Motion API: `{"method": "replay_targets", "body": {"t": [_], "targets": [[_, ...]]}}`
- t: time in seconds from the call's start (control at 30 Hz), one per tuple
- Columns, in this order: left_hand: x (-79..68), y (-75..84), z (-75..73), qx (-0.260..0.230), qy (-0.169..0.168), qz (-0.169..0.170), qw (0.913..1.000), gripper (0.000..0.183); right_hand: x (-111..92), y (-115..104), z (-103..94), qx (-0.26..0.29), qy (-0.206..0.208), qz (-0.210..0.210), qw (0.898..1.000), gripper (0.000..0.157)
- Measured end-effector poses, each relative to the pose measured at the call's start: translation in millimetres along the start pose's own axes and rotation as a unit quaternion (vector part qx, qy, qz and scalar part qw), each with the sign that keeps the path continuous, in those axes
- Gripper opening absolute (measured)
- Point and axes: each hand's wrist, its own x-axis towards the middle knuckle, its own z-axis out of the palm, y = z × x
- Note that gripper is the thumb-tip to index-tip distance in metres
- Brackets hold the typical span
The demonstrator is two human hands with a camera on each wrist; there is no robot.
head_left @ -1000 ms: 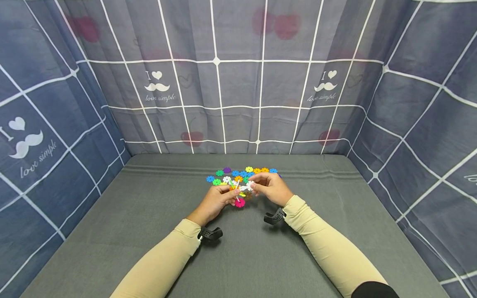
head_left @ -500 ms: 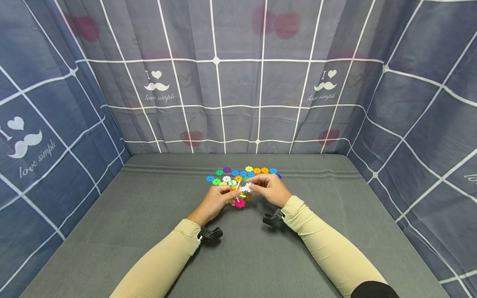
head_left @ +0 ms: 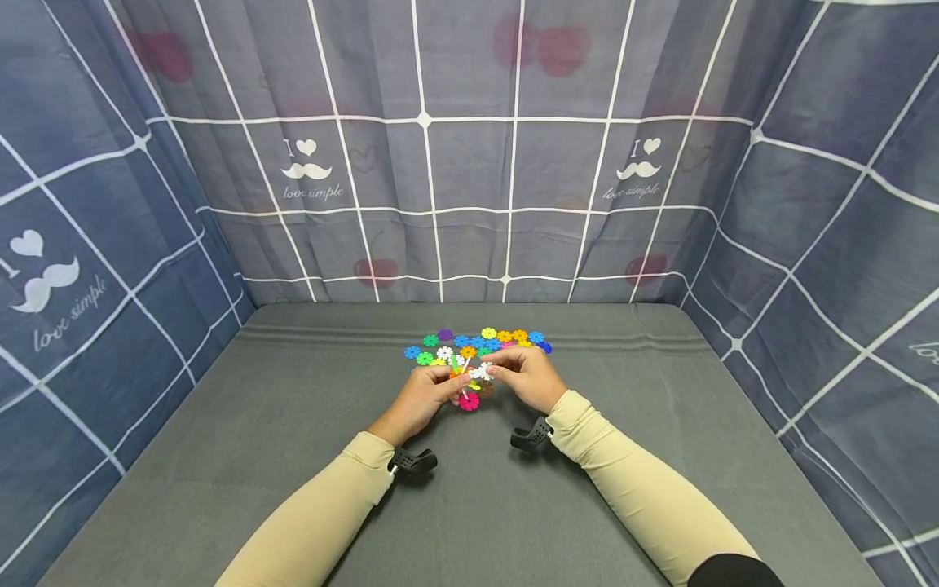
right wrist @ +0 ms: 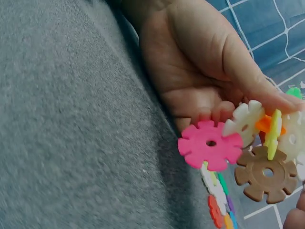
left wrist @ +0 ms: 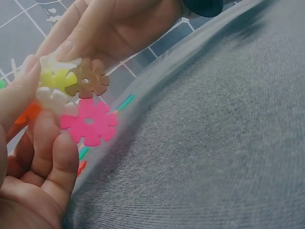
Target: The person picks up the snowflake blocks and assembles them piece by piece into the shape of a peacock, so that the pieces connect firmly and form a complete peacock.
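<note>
My left hand [head_left: 418, 403] grips a cluster of joined plastic snowflake discs. A pink disc [left wrist: 90, 126] sticks out beside its fingers, with a milky white disc [right wrist: 245, 126] and an orange disc [left wrist: 28, 112] closer in. A yellow disc [right wrist: 273, 136] and a brown disc [right wrist: 267, 174] stand at the side towards my right hand [head_left: 530, 379]. That hand pinches a white snowflake disc [head_left: 482, 372] between thumb and fingers, right up against the cluster. The thumb covers part of the white disc in the left wrist view.
Several loose snowflake discs lie flat behind my hands, among them a purple disc [head_left: 445, 335], a green disc [head_left: 425, 359] and a blue disc [head_left: 536, 337]. Grey cloth [head_left: 469, 505] covers the table. Checked curtains [head_left: 469, 163] enclose the back and sides.
My right hand has moved slightly left, bringing its white disc closer to the cluster. The left hand stays almost in place, still gripping the cluster.
</note>
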Motion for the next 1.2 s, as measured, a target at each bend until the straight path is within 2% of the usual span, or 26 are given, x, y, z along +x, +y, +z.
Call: {"method": "replay_targets", "body": {"t": [0.17, 0.37, 0.47, 0.67, 1.0, 1.2], "targets": [[-1.5, 0.8, 0.2, 0.044, 0.011, 0.006, 0.9990, 0.027, -1, 3, 4.9, 0.005, 0.016, -0.006, 1.000, 0.016], [-3.5, 2.5, 2.0, 0.044, 0.021, 0.011, 0.9988, 0.032, -2, -4, 9.6, -0.015, 0.046, -0.017, 0.999, 0.016], [-3.6, 2.2, 2.6, 0.035, 0.023, 0.011, 0.9991, 0.032, -2, -11, 11.3, -0.025, 0.054, -0.036, 0.998, 0.017], [-2.1, -0.4, 2.7, 0.009, 0.019, 0.004, 0.9998, 0.026, -2, -23, 9.3, -0.033, 0.044, -0.070, 0.996, 0.017], [-2.4, 1.0, 4.6, 0.000, 0.012, 0.001, 0.9999, 0.017, 2, -4, 0.6, -0.066, 0.023, -0.109, 0.992, 0.015], [-2.7, 1.2, 4.6, 0.030, 0.010, 0.009, 0.9995, 0.022, 3, -5, -1.4, -0.106, 0.014, -0.138, 0.985, 0.017]]}}
